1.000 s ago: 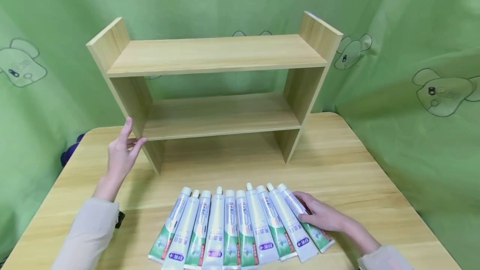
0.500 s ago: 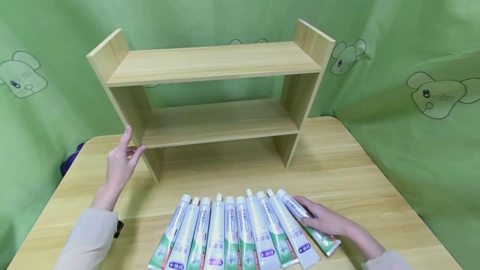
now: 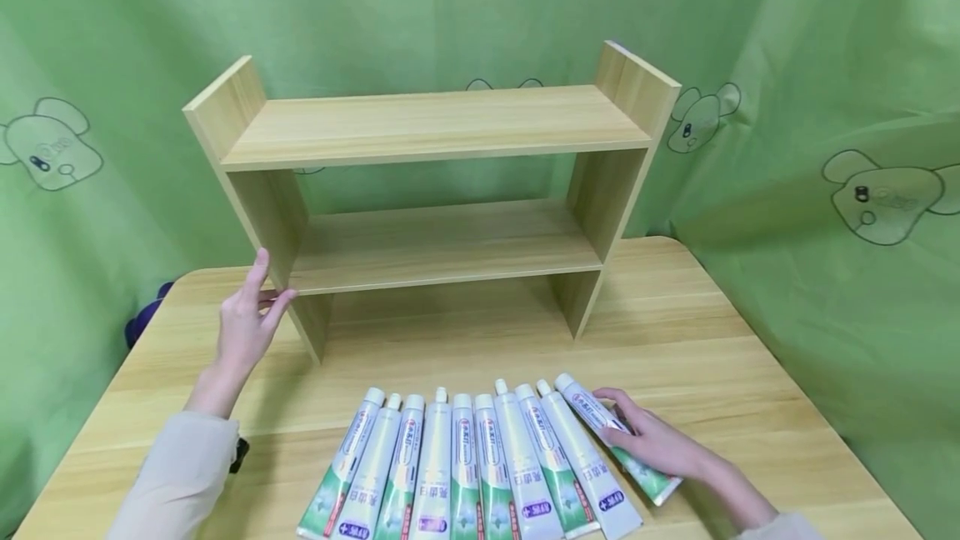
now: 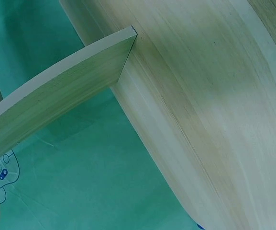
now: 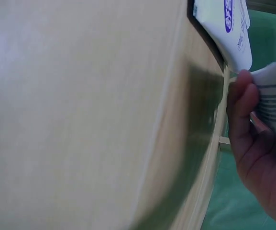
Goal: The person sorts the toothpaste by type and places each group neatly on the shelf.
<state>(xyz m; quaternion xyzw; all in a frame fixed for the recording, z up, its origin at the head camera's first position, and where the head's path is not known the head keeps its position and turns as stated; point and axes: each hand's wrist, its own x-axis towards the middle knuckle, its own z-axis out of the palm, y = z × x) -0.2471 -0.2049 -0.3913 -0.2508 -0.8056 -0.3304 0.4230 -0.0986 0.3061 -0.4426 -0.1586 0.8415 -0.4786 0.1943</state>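
Toothpaste tubes (image 3: pixel 464 465), ten in count, make a fan at lower centre of the frame, over the table (image 3: pixel 712 407). From the left, the left hand (image 3: pixel 243 323) grips the side edge of one shelf unit (image 3: pixel 450 244), well apart from the tubes. Then come the tubes: six green-ended, four purple-marked. At right, the nearer right hand (image 3: pixel 652 444) is clamped on the rightmost tube (image 3: pixel 588 407), whose long axis goes from cap, upper left, to tail, lower right; the shelf unit stands above it in the frame.
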